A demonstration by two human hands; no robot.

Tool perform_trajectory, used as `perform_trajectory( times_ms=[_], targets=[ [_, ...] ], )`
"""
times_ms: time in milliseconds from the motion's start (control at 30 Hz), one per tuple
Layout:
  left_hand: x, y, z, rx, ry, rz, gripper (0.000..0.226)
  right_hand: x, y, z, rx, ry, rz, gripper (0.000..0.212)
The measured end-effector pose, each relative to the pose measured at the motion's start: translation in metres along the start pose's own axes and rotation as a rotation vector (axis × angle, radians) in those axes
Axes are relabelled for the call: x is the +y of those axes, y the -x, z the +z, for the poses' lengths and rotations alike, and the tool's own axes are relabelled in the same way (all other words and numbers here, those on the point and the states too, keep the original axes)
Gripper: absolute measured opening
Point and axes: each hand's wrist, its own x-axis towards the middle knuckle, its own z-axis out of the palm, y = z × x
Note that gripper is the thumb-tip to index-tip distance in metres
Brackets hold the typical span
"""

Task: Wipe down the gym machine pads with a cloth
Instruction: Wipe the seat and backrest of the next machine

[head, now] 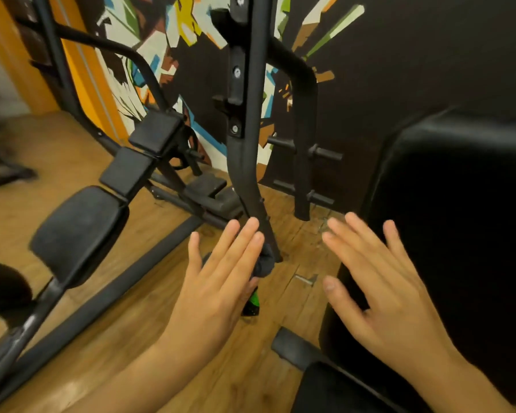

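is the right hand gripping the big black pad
No, the right hand shows straight, spread fingers before the black pad, gripping nothing.

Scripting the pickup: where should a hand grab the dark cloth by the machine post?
Probably pinch the dark cloth at its bunched top, coming from above on the right. The left hand hides its left side, and a green thing sits right below it.

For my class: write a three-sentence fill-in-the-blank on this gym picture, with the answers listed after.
1. The floor is made of ___ planks.
2. The small shiny object peeking out below the left hand is bright ___.
3. The big black pad fills the ___ side of the view, behind the right hand.
Missing words: wooden; green; right.
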Motion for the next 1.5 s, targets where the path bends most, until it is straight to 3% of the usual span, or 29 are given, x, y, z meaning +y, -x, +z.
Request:
perform_trajectory(
  times_ms=[133,200,333,500,667,767,900,1133,1233,1367,1500],
  targets=[
    [0.029,-0.035,-0.072,-0.094,0.194,-0.139,0.056,-0.042,-0.033,-0.053,-0.209,-0.435,0.284,0.032],
    [0.048,-0.053,-0.107,-0.131,0.33,-0.176,0.057,-0.061,-0.047,-0.08,-0.32,-0.664,0.402,0.036],
    [0.082,-0.081,-0.167,-0.194,0.581,-0.184,0.056,-0.092,-0.068,-0.133,-0.279,-0.874,0.492,0.026],
    [0.105,-0.098,-0.215,-0.3,0.798,-0.201,0.07,-0.104,-0.073,-0.178,-0.221,-0.925,0.604,0.021],
    [0.115,-0.103,-0.244,-0.314,1.045,-0.482,0.062,-0.1,-0.075,-0.217,-0.128,-0.943,0.67,0.024],
    [0.115,-0.109,-0.248,-0.286,1.109,-0.626,0.058,-0.094,-0.078,-0.232,-0.095,-0.977,0.702,0.04],
    [0.118,-0.117,-0.249,-0.224,1.164,-0.761,0.053,-0.092,-0.08,-0.233,-0.076,-1.142,0.861,0.03],
    [0.121,-0.123,-0.265,-0.426,1.18,-0.684,0.073,-0.107,-0.112,-0.236,-0.193,-1.023,0.748,0.017],
    [0.126,-0.12,-0.274,-0.354,1.301,-0.603,0.071,-0.114,-0.13,-0.236,-0.254,-1.043,0.711,0.026],
    [0.121,-0.113,-0.282,-0.083,1.428,-0.689,0.077,-0.124,-0.126,-0.228,-0.264,-1.28,0.791,0.056],
    [0.111,-0.108,-0.293,0.004,1.415,-0.693,0.063,-0.145,-0.097,-0.204,-0.355,-1.472,0.787,0.06]
  ],
)
